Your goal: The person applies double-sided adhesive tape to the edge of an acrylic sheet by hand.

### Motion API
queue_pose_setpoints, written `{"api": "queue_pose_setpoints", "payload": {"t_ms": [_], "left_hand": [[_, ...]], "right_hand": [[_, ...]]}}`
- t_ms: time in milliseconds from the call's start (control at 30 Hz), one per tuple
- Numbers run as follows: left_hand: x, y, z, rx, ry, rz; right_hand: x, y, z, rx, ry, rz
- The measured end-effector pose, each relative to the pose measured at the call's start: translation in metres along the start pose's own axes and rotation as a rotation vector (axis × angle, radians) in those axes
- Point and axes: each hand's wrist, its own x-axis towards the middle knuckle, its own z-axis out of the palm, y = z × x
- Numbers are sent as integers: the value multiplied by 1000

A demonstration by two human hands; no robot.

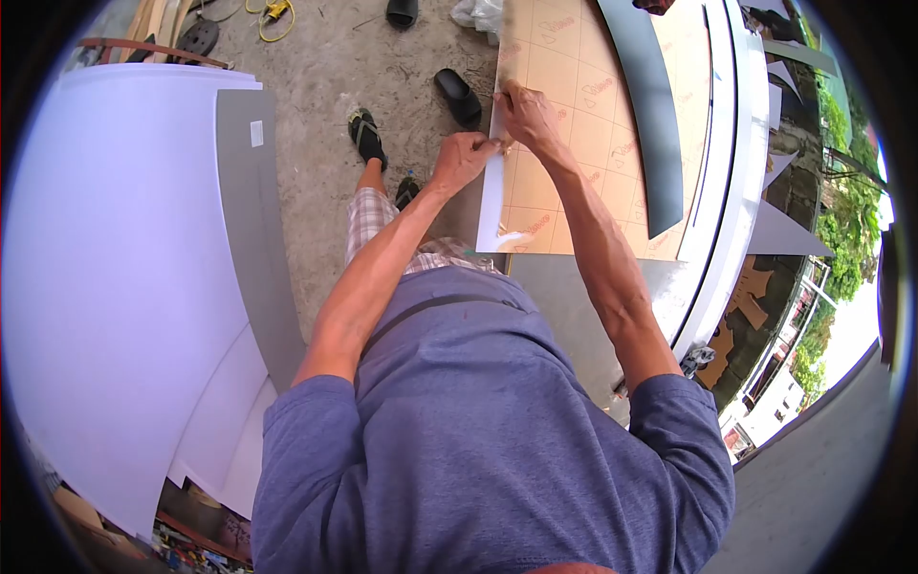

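A sheet covered in printed brown paper (593, 124) lies at the upper right, with a bare white strip (492, 196) along its left edge. My left hand (466, 158) is closed in a pinch on the brown paper at that edge. Just above and to the right, my right hand (529, 117) has its fingers curled on the paper's edge. Crumpled paper shows between the two hands. Near the sheet's lower corner is a small torn patch (513, 237). A curved dark grey strip (650, 115) rests on top of the sheet.
Large white sheets (124, 268) and a grey panel (251, 191) stand on the left. Black slippers (459, 98) and a yellow cord (277, 11) lie on the concrete floor (316, 96). Long white rails (741, 191) run along the right, beside cut panels (789, 230).
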Motion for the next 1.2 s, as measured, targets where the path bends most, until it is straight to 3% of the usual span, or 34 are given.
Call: {"api": "queue_pose_setpoints", "payload": {"t_ms": [467,667,867,1200], "left_hand": [[-2,-3,6,26,56,61],[1,-6,6,62,71,76],[7,3,3,31,55,32],[15,0,6,84,80,31]], "right_hand": [[-15,12,19,106,245,115],[-9,-4,5,81,209,100],[23,-10,-17,-30,-21,82],[25,10,6,13,153,175]]}}
